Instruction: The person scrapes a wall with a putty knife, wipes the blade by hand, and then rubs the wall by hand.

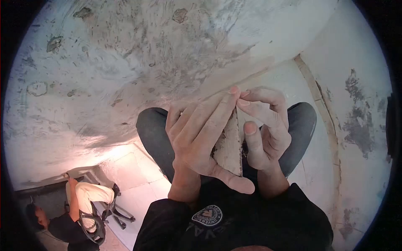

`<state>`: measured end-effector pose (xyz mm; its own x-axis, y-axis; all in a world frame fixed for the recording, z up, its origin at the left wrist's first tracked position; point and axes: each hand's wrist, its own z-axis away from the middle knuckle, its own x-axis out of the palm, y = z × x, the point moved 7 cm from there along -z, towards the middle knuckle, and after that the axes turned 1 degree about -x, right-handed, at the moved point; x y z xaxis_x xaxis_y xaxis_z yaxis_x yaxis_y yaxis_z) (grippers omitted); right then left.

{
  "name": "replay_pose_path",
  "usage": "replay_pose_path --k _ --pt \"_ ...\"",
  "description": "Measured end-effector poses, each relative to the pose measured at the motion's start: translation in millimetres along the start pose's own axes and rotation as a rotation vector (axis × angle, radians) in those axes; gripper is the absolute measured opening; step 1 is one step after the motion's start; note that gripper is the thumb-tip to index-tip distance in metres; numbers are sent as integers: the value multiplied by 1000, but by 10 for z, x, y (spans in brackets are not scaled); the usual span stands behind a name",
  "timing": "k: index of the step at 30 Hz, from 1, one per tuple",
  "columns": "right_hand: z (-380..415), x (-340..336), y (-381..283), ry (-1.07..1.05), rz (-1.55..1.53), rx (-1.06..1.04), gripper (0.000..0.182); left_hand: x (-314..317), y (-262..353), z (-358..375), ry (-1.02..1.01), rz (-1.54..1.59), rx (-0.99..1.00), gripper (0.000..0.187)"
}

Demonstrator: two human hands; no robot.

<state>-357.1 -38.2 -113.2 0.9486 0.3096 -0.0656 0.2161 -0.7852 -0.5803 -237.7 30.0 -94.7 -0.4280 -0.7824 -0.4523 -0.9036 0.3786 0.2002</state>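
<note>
Between my hands, in front of my chest, is a flat, pale, wedge-shaped piece [229, 148] with a dark, rough edge. My left hand [201, 134] lies across it, fingers stretched toward its upper tip and thumb across its lower end. At the right, my right hand [268, 129] has its fingers bent, with the fingertips at the upper tip of the piece, touching or nearly touching my left fingertips. Its thumb stands upright beside the right edge. Part of the piece is hidden behind my left hand.
A stained, patchy wall [125, 54] rises ahead and left. Another wall [364, 117] with a cracked base edge stands at the right. My bent knees [303, 125] flank my hands over the tiled floor [146, 171]. Lower left, another person [71, 221] sits on a wheeled chair [98, 221].
</note>
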Motion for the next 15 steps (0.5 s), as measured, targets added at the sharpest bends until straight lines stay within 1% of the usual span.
replay_pose_path --k 1,2,4,5,10,12,15 --pt "2 -17 -12 2 6 -2 24 -10 28 -20 73 10 -1 133" --pt "9 -46 -18 36 -7 14 22 -65 78 -48 73 14 2 133" --pt "-1 -82 -23 74 -14 26 20 -55 117 -97 -180 -97 -86 131" --pt "-6 -93 -40 78 -17 15 20 -34 125 -100 -182 -93 -83 131" --pt "6 -166 -98 97 -6 -36 22 -7 177 -117 12 -39 -12 126" --pt "14 -157 -108 30 0 36 17 -11 174 -114 -4 -30 -5 126" --pt "-21 -184 -159 22 27 4 17 -36 155 -112 -45 -10 4 124"
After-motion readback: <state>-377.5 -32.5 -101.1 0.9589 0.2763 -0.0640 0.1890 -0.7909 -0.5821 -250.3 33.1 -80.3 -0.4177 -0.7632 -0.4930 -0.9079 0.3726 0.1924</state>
